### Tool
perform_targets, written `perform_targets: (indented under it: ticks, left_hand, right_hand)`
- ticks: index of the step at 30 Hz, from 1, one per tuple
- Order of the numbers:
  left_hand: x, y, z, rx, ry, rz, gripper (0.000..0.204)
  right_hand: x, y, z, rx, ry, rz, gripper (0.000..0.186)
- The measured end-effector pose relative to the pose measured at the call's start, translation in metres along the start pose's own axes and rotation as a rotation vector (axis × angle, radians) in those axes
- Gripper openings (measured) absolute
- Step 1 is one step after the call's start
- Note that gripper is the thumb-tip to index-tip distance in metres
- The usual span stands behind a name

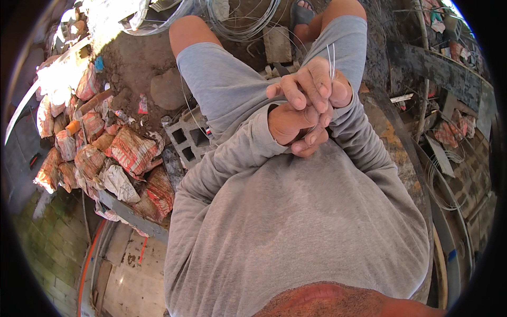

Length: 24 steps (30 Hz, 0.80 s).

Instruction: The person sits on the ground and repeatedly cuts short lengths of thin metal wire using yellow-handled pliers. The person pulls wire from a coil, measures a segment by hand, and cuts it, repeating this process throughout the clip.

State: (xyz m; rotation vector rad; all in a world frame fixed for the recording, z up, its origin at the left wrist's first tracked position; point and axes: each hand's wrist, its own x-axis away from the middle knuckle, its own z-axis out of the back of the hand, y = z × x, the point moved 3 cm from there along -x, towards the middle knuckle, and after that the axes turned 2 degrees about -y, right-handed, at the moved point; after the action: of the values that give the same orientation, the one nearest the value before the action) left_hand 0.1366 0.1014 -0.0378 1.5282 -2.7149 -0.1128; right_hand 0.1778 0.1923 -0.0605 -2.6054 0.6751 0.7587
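In front of my chest my two hands meet, fingers overlapping. Bent fingers of my left hand (296, 127) press together just under the right hand, closed around thin wire. My right hand (312, 84) lies over it, also closed, its fingers curled toward the left. Two bright ends of thin metal wire (331, 59) stick up past the right hand's knuckles. The rest of the wire is mostly hidden between my fingers, so which finger bears on it cannot be made out.
Coils of wire (245, 24) lie beyond my knees, near a concrete block (277, 45). A hollow block (190, 138) sits left of my thigh. Filled sacks (134, 150) are heaped at the left. Boards (449, 71) and another wire coil (441, 179) are on the right.
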Motion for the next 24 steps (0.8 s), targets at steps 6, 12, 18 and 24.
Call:
perform_targets:
  ticks: [6, 12, 18, 24]
  left_hand:
    - [0.007, 0.020, 0.018, -0.186, 0.156, -0.081, 0.021]
    - [0.007, 0.027, 0.035, -0.346, 0.261, -0.086, 0.022]
    - [0.013, 0.024, 0.003, -0.259, 0.089, -0.136, 0.025]
    - [0.029, 0.020, -0.046, 0.019, -0.140, -0.117, 0.029]
  right_hand:
    - [0.001, -0.045, -0.025, 0.700, 0.818, -0.373, 0.018]
    - [-0.011, -0.055, -0.033, 1.266, 0.967, -0.319, 0.017]
    - [-0.009, -0.038, -0.011, 0.419, 0.416, -0.147, 0.017]
    - [-0.063, 0.022, -0.012, -0.131, -0.191, 0.029, 0.016]
